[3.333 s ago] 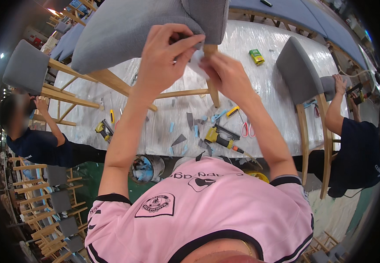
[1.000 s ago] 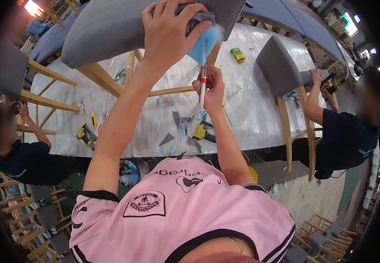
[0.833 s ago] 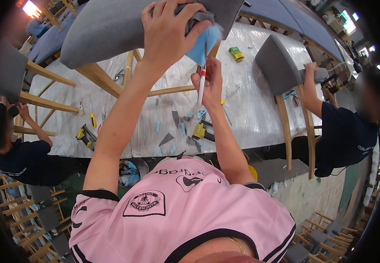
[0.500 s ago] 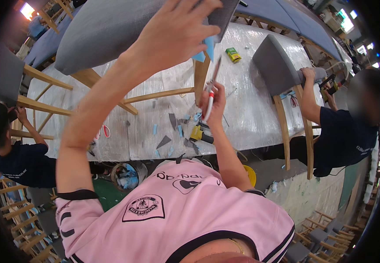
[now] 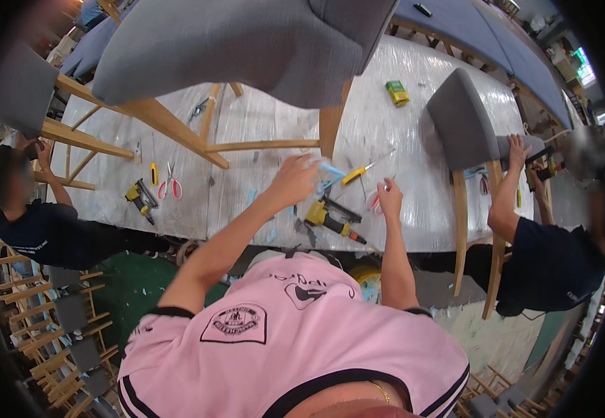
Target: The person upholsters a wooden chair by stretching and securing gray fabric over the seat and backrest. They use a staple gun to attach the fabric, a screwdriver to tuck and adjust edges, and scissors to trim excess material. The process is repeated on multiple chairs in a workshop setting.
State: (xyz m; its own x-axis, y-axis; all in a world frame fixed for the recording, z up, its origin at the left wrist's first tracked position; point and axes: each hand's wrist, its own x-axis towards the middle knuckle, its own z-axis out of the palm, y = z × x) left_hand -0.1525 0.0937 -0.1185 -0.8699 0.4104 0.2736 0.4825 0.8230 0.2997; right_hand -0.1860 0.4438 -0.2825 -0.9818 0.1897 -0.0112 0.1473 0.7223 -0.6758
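A grey upholstered chair [image 5: 247, 52] with wooden legs stands on the plastic-covered table [image 5: 274, 125] in front of me. Low beside its near leg is my left hand [image 5: 293, 182], its fingers smeared by motion. Pale blue scraps [image 5: 329, 174] lie close to those fingertips; a grip on them cannot be made out. Over the table to the right, my right hand [image 5: 389, 198] has its fingers partly curled and apart. Red-and-white scissor handles [image 5: 373, 203] rest right beside its fingertips. Between my hands lie a yellow-handled screwdriver [image 5: 356, 173] and a yellow-and-black staple gun [image 5: 327, 216].
Farther left lie another staple gun [image 5: 139, 199], a yellow-handled tool [image 5: 153, 174] and red-handled scissors [image 5: 170, 182]. A green-and-yellow box [image 5: 397, 93] sits beyond. Co-workers handle chairs at left [image 5: 37, 233] and right [image 5: 546, 265]. Stacked chairs [image 5: 58, 327] stand behind on the left.
My left hand has come down from the chair to the tabletop. The scissors, upright in my right hand before, are now low at the table beside its fingers.
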